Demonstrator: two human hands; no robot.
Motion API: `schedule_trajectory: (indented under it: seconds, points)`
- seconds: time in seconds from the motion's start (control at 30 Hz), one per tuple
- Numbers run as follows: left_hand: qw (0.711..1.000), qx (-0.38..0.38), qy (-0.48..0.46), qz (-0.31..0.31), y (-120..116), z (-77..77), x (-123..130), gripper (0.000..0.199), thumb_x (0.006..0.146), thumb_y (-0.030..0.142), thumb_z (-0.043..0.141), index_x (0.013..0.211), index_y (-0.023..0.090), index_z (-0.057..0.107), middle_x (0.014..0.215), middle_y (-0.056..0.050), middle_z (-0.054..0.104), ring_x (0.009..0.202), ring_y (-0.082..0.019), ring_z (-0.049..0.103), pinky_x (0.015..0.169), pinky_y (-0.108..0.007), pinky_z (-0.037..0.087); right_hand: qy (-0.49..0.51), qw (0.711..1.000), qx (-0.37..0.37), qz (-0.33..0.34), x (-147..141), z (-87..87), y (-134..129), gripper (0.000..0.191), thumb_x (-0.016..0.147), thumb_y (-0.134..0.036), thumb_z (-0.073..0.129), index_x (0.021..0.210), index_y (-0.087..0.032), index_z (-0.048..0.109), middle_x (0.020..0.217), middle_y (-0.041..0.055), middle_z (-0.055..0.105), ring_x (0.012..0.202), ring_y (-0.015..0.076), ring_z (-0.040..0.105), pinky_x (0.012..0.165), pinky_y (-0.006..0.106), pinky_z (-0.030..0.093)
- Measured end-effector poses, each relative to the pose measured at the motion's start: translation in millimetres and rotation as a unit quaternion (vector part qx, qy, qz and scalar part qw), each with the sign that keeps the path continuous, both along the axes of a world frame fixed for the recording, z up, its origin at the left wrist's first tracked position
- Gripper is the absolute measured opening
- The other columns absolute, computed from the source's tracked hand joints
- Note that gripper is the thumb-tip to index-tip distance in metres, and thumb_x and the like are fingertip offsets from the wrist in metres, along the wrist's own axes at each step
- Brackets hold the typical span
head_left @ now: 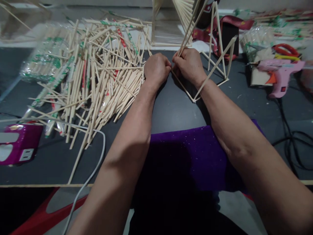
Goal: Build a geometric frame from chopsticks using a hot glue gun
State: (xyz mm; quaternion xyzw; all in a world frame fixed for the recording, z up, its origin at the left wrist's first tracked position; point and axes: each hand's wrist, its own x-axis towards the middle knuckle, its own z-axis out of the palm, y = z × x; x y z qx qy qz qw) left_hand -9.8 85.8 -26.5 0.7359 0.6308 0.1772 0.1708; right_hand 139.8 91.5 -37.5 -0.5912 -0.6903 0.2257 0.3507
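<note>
Your left forearm [124,147], bare, and your right forearm [234,133], also bare, lie nearest the camera, reaching forward on either side of a deep purple cloth [207,166] at the front of the dark grey desk [176,119]. Both meet at an angular, open frame of pale, slender wooden sticks [221,59], which sits mostly to the right of your right hand [190,63], the nearer of the two. That hand is closed around sticks rising from the frame's left end. Your left hand [157,70] has its fingers curled shut, tips at the far end of the frame's low left stick; whether they grip it, you cannot tell. From your fingertips, that low stick's long axis slants back toward you and rightward, ending at a near corner just left of your right wrist, while another stick slants up across the wrist. To your left sprawls a loose heap of pale wooden sticks [117,94], beside clear plastic packets with green printing [46,62]; their print is too blurred to read. You can make out no brand on the pink glue gun with an orange trigger [278,67], and the yellow marks on the red fabric strap [237,22] are equally illegible.
</note>
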Motion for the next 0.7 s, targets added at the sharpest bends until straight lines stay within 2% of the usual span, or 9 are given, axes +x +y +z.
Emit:
schedule_trajectory:
  seconds: [0.1,0.2,0.3,0.43,0.7]
  points:
    - [1.000,-0.008,-0.010,0.007,1.6,-2.5,0.7,0.035,0.096,0.022,0.068,0.124,0.027,0.090,0.138,-0.009,0.085,0.142,-0.037,0.070,0.125,-0.043,0.050,-0.008,1.000,0.002,-0.002,-0.8,1.5,-0.6,0.033,0.104,-0.004,0.055,0.078,-0.021,0.064,0.071,-0.0013,0.065,0.082,0.0155,0.070,0.085,0.027,0.054]
    - [1.000,0.006,-0.012,0.013,4.2,-7.1,1.4,0.036,0.097,0.018,0.066,0.124,0.023,0.090,0.137,-0.011,0.085,0.142,-0.036,0.071,0.127,-0.045,0.049,-0.011,1.000,-0.006,0.001,-0.2,0.9,0.2,0.028,0.106,-0.008,0.055,0.086,-0.019,0.070,0.075,0.0007,0.070,0.081,0.0171,0.072,0.084,0.027,0.055]
    - [1.000,0.013,-0.020,0.013,7.5,-12.2,0.8,0.034,0.098,0.018,0.067,0.123,0.022,0.089,0.136,-0.012,0.084,0.143,-0.037,0.071,0.129,-0.047,0.048,-0.017,1.000,-0.017,0.010,0.8,-0.8,1.4,0.027,0.110,-0.013,0.053,0.094,-0.017,0.075,0.082,0.0043,0.076,0.087,0.0192,0.075,0.088,0.028,0.057]
    - [0.999,0.022,-0.027,0.008,9.8,-15.6,-0.8,0.030,0.101,0.021,0.069,0.122,0.025,0.089,0.137,-0.012,0.083,0.145,-0.038,0.070,0.129,-0.048,0.049,-0.043,0.999,0.002,0.017,0.5,-1.1,2.3,0.031,0.109,-0.010,0.050,0.098,-0.014,0.078,0.092,0.0068,0.080,0.095,0.0195,0.077,0.098,0.029,0.057]
    - [0.999,0.042,0.025,0.014,3.7,-10.2,3.1,0.027,0.100,0.012,0.069,0.115,0.019,0.089,0.136,-0.014,0.082,0.137,-0.038,0.074,0.123,-0.046,0.055,-0.079,0.997,0.020,0.019,-0.9,-4.7,5.3,0.031,0.104,-0.006,0.050,0.102,-0.012,0.080,0.106,0.0126,0.083,0.116,0.0271,0.079,0.116,0.040,0.056]
